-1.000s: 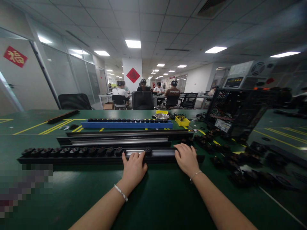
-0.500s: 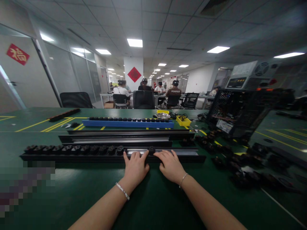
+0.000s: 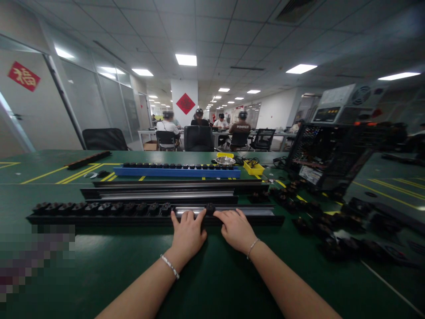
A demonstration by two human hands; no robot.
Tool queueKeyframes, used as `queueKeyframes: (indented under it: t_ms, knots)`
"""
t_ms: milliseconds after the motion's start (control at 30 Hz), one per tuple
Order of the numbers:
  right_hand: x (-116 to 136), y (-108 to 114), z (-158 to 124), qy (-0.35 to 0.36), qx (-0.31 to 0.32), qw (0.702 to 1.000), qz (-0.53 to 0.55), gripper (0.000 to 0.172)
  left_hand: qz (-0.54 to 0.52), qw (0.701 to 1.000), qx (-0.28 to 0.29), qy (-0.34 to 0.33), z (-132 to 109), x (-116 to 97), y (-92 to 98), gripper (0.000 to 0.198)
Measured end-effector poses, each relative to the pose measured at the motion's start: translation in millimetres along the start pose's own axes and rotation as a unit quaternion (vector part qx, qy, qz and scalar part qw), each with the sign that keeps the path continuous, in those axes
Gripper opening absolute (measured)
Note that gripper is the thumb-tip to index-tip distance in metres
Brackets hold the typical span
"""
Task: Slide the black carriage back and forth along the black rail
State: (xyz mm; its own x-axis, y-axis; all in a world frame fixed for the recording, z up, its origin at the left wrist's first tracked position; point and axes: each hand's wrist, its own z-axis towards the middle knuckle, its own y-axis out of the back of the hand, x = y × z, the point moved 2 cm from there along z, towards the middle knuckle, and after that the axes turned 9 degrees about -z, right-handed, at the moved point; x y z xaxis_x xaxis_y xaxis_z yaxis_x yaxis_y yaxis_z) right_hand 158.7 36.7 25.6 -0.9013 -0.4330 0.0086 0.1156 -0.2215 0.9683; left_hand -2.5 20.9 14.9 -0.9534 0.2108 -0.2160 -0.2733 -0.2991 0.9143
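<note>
The nearest container is a long black channel tray [image 3: 116,220], lying lengthwise on the green table [image 3: 212,279]. Its left portion holds a close-set row of black parts [image 3: 104,208]; to the right the pale metal bed is exposed, with one lone black part [image 3: 210,208] standing in the channel, apart from the row. The left hand [image 3: 188,228] and right hand [image 3: 238,229] are apart, palms down and unclenched, one on either side of that lone part, index fingers at its edges; whether either presses on it cannot be told. Just behind lie two further black channels [image 3: 166,195], metal strip visible in the nearer. Beyond them, a blue tray [image 3: 175,173] carries a full-length row of similar dark pieces [image 3: 159,166]. A yellow bin [image 3: 255,171] has dark cables at its mouth; whether these lie inside or behind is unclear. A shallow metal dish [image 3: 225,162] stands beside it, contents indistinct. An open-sided computer case [image 3: 345,155] shows internal components, partly shadowed.
</note>
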Motion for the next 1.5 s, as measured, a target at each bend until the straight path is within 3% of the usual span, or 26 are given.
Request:
queueKeyframes:
  t_ms: [1500]
  knots:
    - [-21,10,3,-0.006,-0.017,1.000,0.004,0.037,0.011,1.000,0.010,-0.006,-2,-2,1.3,0.056]
